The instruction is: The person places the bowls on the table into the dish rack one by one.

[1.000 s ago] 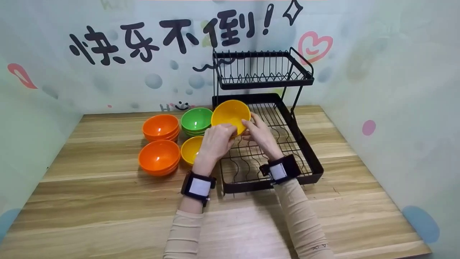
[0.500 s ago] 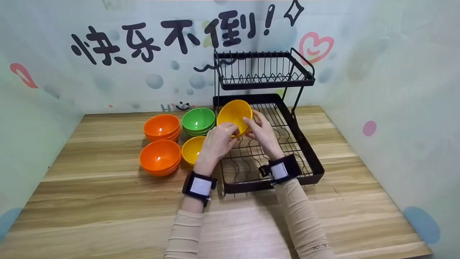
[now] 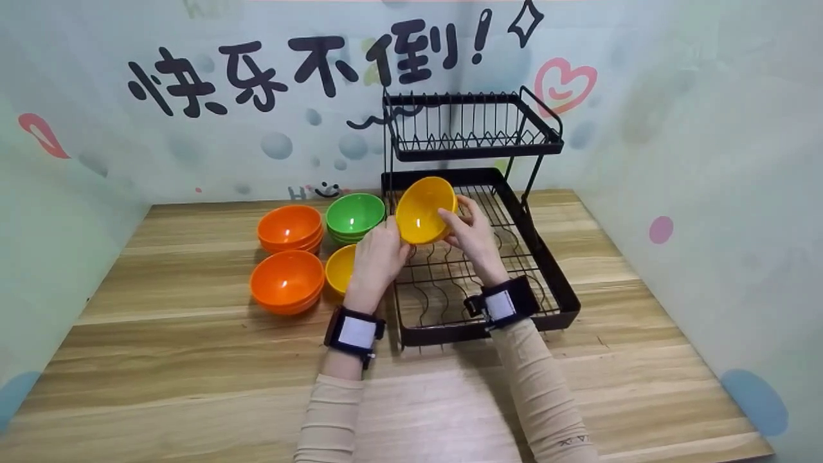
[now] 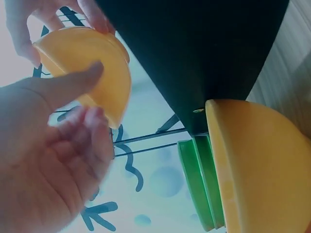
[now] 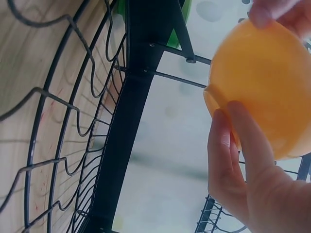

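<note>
A yellow bowl [image 3: 424, 212] is held up, tilted, above the lower tier of the black dish rack [image 3: 443, 334]. My right hand [image 3: 476, 239] grips its right side, thumb over the rim and fingers behind on the outside. Close at the left edge is my left hand [image 3: 378, 257]. In the left wrist view its thumb stretches across in front of the bowl [image 4: 73, 46], and the loosely bent fingers, a little blurred, do not close round it. Another yellow bowl [image 3: 339, 269] stands on the table, partly hidden behind the left hand.
Stacked green bowls [image 3: 355, 215] stand beside the rack's left side. Two stacks of orange bowls, a back one [image 3: 289, 225] and a front one [image 3: 286, 283], are further left. The rack's upper tier [image 3: 476, 154] rises at the back, near the patterned wall [image 3: 225, 148].
The yellow bowl has shifted right and tilted further in the right hand. The left thumb and fingers have come out of the bowl and drawn back left.
</note>
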The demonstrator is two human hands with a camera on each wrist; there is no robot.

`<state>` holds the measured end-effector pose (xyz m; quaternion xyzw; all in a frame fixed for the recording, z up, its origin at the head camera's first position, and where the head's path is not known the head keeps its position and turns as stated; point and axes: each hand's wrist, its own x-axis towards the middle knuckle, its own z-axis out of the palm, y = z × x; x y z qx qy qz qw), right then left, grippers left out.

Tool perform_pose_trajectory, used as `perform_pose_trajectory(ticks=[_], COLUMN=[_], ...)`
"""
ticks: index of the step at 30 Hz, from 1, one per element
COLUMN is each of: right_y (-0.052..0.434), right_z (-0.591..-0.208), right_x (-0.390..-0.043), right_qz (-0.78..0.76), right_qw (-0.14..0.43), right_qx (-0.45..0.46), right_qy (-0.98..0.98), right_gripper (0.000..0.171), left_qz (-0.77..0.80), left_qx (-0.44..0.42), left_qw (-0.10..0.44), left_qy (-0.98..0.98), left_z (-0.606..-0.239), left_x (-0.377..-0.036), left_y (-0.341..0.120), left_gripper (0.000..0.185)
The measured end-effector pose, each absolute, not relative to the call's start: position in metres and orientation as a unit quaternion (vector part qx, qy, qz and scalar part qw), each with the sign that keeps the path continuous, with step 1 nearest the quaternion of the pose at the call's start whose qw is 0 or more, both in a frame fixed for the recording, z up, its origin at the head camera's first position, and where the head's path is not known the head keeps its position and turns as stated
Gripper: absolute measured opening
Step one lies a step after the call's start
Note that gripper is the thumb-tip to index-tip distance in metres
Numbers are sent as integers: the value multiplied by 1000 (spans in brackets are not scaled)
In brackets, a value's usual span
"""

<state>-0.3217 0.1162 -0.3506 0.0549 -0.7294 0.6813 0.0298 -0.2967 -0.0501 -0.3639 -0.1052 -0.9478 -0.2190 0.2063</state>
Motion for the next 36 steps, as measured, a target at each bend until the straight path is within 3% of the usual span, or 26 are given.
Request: perform_pose_trajectory(ticks=[10, 18, 28, 36], right_y=[117, 118, 117, 111], right_z=[-352, -358, -364, -367], right_x=[-325, -326, -330, -332], right_qz=[669, 605, 556, 519], right_qw=[63, 112, 169, 179], right_qx=[37, 39, 56, 58], right_qy=[-740, -787, -812, -834], right_gripper=[57, 61, 62, 63], left_qz=[-157, -140, -161, -175], left_qx=[-8, 9, 10, 9], left_qw=[139, 94, 85, 88], left_qy=[-978, -986, -983, -981], left_z=[-374, -378, -379, -380], left_x=[-297, -300, -302, -303], left_y=[-53, -52, -48, -51], left_gripper=[28, 28, 25, 22])
